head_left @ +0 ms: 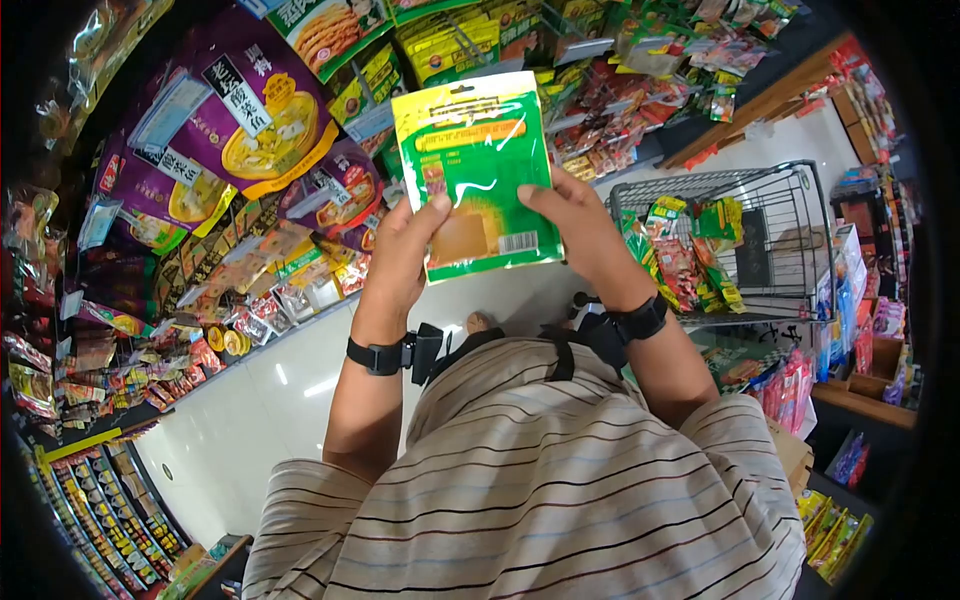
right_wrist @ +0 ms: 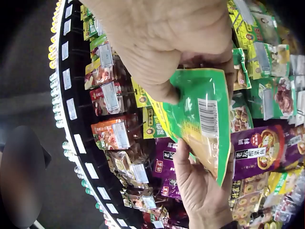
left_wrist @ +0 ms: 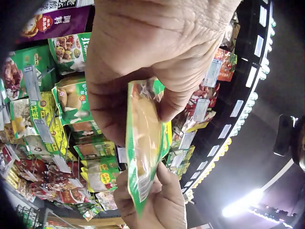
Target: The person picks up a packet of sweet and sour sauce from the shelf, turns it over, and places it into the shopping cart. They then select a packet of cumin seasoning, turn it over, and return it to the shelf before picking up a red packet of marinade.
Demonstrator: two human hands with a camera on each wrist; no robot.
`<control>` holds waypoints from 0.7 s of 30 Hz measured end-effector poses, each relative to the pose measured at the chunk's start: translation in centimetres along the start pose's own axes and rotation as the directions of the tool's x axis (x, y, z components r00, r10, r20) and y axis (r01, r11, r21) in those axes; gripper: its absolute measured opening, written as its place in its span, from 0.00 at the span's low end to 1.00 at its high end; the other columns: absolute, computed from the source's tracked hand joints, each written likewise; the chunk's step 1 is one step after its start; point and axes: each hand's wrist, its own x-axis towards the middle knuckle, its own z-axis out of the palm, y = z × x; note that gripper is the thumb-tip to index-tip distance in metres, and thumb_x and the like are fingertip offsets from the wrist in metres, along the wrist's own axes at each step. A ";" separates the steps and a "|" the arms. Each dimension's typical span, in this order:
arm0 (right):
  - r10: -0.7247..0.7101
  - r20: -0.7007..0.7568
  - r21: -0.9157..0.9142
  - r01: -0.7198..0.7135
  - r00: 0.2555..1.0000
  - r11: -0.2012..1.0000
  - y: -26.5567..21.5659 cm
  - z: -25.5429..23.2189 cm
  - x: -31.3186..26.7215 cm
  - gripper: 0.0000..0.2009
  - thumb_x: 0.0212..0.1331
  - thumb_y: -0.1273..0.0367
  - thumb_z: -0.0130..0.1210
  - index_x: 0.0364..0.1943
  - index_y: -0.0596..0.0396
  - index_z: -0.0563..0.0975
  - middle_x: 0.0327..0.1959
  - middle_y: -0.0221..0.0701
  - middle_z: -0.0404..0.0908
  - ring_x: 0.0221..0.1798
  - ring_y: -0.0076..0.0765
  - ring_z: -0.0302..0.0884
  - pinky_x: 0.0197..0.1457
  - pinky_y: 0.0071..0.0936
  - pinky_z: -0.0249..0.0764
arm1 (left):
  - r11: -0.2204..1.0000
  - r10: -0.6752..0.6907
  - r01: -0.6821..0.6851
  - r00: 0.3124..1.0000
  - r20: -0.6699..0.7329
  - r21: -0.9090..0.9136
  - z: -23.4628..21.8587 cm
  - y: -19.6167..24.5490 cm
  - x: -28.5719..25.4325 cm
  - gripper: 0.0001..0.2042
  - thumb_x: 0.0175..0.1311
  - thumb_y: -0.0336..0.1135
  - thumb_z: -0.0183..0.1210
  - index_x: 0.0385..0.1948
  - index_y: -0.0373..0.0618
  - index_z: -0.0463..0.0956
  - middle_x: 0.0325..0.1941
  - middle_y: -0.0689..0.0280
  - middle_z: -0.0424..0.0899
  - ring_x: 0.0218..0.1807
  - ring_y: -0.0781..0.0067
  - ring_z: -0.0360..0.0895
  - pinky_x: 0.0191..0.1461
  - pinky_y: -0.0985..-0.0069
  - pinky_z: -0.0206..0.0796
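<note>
A green packet with a yellow top [head_left: 480, 180] is held upright between both hands, its printed back with a barcode facing the person. The left hand [head_left: 402, 250] pinches its left edge, thumb on the near face. On the right edge the right hand [head_left: 585, 232] grips likewise, thumb across the front. In the left wrist view the packet [left_wrist: 145, 138] appears nearly edge-on between the left hand [left_wrist: 155, 47] above and the other hand below. The right wrist view shows the packet's barcode corner [right_wrist: 208, 114] beside the right hand [right_wrist: 167, 38]; the fingers behind it are mostly hidden.
Shelves hold hanging packets, with large purple bags [head_left: 250, 100] at upper left. A wire shopping cart [head_left: 785, 240] containing several packets stands at the right. Pale shiny floor [head_left: 240, 430] shows at lower left, and more shelving lines the far right.
</note>
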 end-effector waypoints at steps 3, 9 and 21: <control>0.077 -0.019 0.048 -0.076 0.997 0.996 -0.2 0.8 0.3 0.14 0.66 0.70 0.55 0.54 0.58 0.77 0.49 0.27 0.82 0.48 0.21 0.80 0.52 0.22 0.76 | 0.998 0.012 -0.011 1.000 0.018 -0.058 -0.8 0.2 -0.4 0.16 0.73 0.39 0.55 0.55 0.38 0.75 0.52 0.66 0.81 0.52 0.78 0.77 0.56 0.77 0.69; 0.026 0.017 0.003 -0.026 1.000 1.000 1.0 2.0 0.6 0.14 0.66 0.70 0.55 0.54 0.58 0.77 0.49 0.27 0.83 0.49 0.20 0.79 0.53 0.21 0.75 | 0.998 0.051 -0.052 0.998 -0.034 -0.029 -2.4 0.1 -1.6 0.17 0.73 0.42 0.54 0.55 0.40 0.75 0.54 0.66 0.80 0.55 0.77 0.75 0.59 0.76 0.67; 0.039 0.024 0.039 -0.040 0.999 0.998 2.3 1.8 0.4 0.16 0.66 0.70 0.56 0.56 0.59 0.77 0.51 0.28 0.82 0.52 0.21 0.78 0.58 0.22 0.72 | 0.992 0.056 -0.064 0.996 -0.074 -0.107 -2.7 -0.3 -2.4 0.20 0.74 0.46 0.52 0.53 0.37 0.75 0.50 0.64 0.80 0.52 0.75 0.75 0.57 0.75 0.69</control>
